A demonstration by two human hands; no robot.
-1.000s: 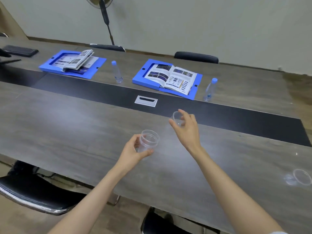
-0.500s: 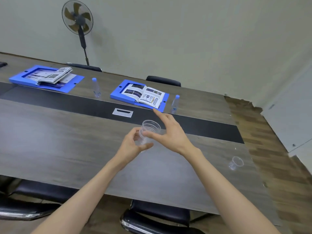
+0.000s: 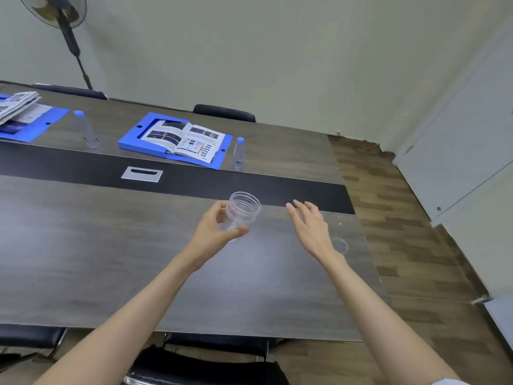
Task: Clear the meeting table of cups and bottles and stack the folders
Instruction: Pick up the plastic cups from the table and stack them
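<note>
At the far left of the table (image 3: pixel 83 245) lies a blue folder (image 3: pixel 26 129) with a folded paper on it, and just beside it a clear bottle (image 3: pixel 86 130) stands upright. Further right there is a second blue folder (image 3: pixel 133 141) with an open booklet (image 3: pixel 184 140) on top, and another bottle (image 3: pixel 238 152) stands near its right corner. In the middle, the left hand (image 3: pixel 213 232) is wrapped around the stacked clear cups (image 3: pixel 240 213), thumb below and fingers behind, and holds them tilted above the table. The right hand (image 3: pixel 312 227) is empty, with fingers spread loosely, and it points to the last cup (image 3: pixel 339 245), which stands near the table's right edge, partly hidden behind the wrist. I think the step is to take this cup. It looks thin and light, so a soft pinch at the rim is better than a squeeze, then it can slide straight into the stack while the left hand keeps the stack steady.
</note>
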